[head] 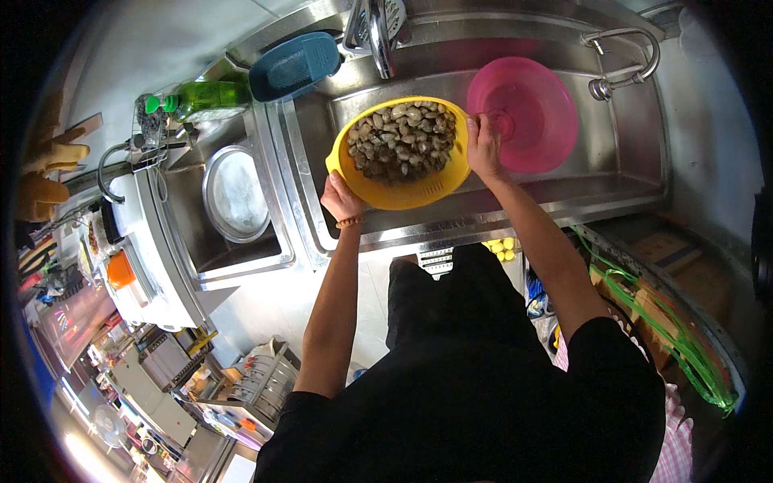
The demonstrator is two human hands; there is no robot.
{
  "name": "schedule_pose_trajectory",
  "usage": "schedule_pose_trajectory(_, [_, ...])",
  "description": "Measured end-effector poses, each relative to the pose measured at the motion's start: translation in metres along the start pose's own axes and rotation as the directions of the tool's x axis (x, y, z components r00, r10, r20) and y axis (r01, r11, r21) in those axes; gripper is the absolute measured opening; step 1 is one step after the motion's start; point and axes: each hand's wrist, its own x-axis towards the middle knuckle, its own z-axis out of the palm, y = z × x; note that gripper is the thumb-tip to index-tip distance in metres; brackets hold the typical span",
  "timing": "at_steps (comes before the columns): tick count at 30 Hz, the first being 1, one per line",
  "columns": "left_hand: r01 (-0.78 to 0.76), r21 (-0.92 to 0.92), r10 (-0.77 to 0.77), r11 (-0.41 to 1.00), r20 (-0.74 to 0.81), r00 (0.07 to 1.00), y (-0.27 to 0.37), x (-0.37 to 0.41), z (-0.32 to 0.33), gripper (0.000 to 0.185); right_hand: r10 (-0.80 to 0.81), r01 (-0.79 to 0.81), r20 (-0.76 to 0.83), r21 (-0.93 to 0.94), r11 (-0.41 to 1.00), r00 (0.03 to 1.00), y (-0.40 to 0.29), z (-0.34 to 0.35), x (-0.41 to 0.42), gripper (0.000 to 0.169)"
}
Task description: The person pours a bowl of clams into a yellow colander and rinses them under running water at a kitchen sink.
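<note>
A yellow plastic colander filled with small clams or similar shellfish is held over the large stainless steel sink. My left hand, with a beaded bracelet at the wrist, grips its left handle. On the opposite side my right hand holds the rim, close to a pink plastic basin that rests in the sink. The shellfish lie heaped towards the colander's far side, and slots show in its bare near wall. The basin's inside looks wet; how much liquid it holds I cannot tell.
Above the sink hangs a chrome faucet, with a spray faucet at the right. A blue-grey plastic basket sits by the divider. The left sink holds a round metal lid or tray; a green detergent bottle is behind it.
</note>
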Motion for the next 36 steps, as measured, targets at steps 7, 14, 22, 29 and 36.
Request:
schedule_pose_trajectory(7, [0.083,0.233,-0.098,0.969,0.052,0.994,-0.003,0.018,0.002,0.051,0.020,-0.020,-0.002,-0.114,0.993,1.000,-0.001,0.005,0.014,0.027])
schedule_pose_trajectory(14, [0.196,0.283,-0.224,0.939,0.067,0.972,-0.029,0.017,0.006,0.052,0.058,-0.051,0.029,-0.208,0.977,0.998,0.007,0.011,0.011,0.026])
schedule_pose_trajectory(22, [0.225,0.308,-0.245,0.924,0.026,0.969,-0.025,0.014,0.008,0.051,0.113,-0.102,0.059,-0.168,0.980,0.992,0.005,0.012,0.012,0.026])
schedule_pose_trajectory(29, [0.291,0.516,-0.346,0.806,0.011,0.938,-0.034,0.010,0.000,0.051,0.059,-0.048,0.052,-0.204,0.978,0.997,0.002,0.016,0.004,0.027])
schedule_pose_trajectory(36, [0.121,0.126,-0.125,0.985,0.022,0.992,-0.027,0.007,0.000,0.052,-0.031,0.026,-0.036,-0.110,0.994,0.999,0.000,0.008,0.001,0.024])
